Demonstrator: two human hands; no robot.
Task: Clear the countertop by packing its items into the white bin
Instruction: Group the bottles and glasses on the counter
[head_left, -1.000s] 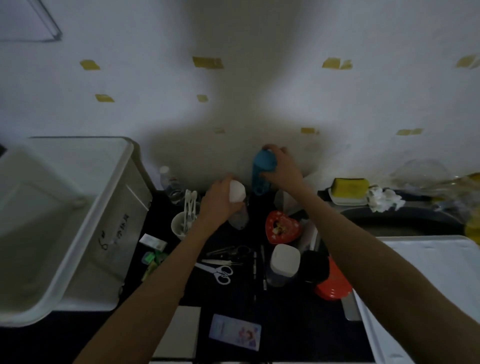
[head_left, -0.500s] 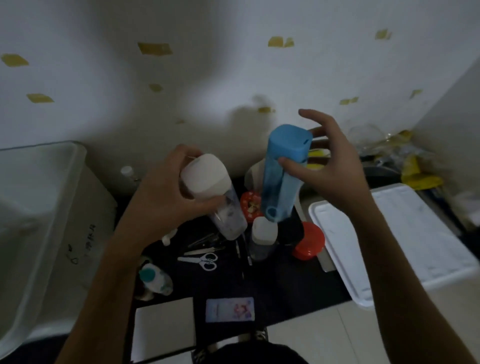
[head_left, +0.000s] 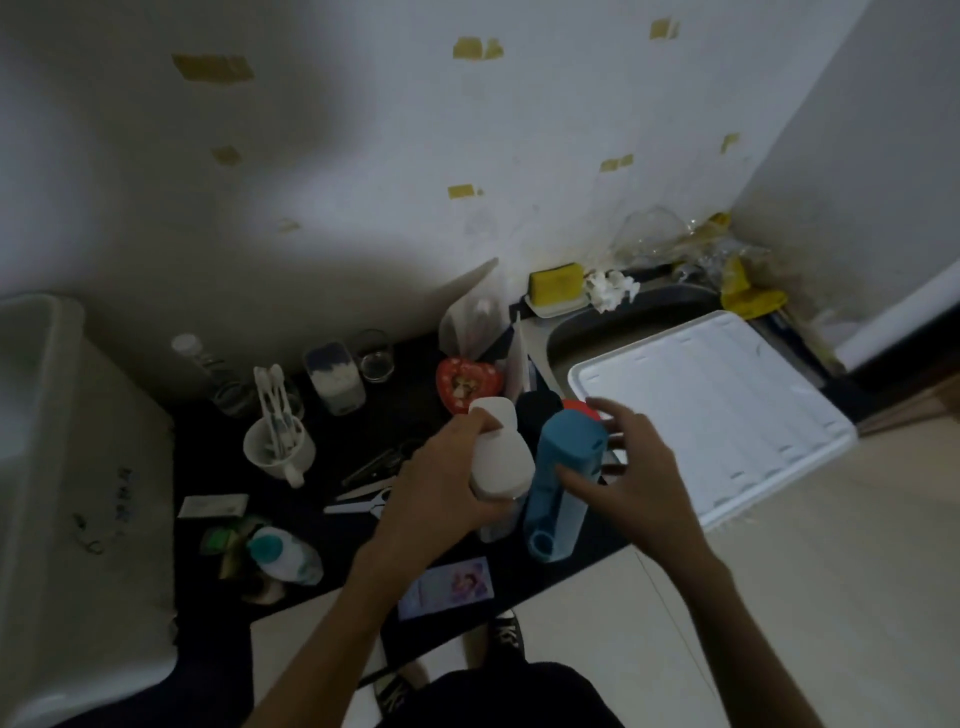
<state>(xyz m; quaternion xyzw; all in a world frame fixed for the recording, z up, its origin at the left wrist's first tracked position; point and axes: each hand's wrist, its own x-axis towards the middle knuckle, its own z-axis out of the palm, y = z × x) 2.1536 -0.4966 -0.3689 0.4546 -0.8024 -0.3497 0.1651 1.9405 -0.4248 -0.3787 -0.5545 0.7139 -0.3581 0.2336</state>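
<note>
The left hand (head_left: 441, 488) has its grip closed around a white-capped clear bottle (head_left: 501, 462), fingers curled over the cap and the body of the bottle hanging below, tilted. The right hand (head_left: 631, 478) holds a blue bottle (head_left: 563, 478) just beside it: the thumb presses its lower side while the other fingers are spread loosely around its top, so this grip is half open, more a pinch than a full wrap. The two bottles are nearly touching, both raised above the dark table (head_left: 363, 410).

Below them on the table lie scissors (head_left: 363, 501), a card (head_left: 449, 587), a teal-capped bottle (head_left: 283, 556) on its side and a mug (head_left: 278, 452) with toothbrushes. A red heart-shaped tin (head_left: 470, 382) sits further back. The white bin (head_left: 78, 467) stands at the left edge, well apart from both hands. A white tray (head_left: 717, 410) lies to the right.
</note>
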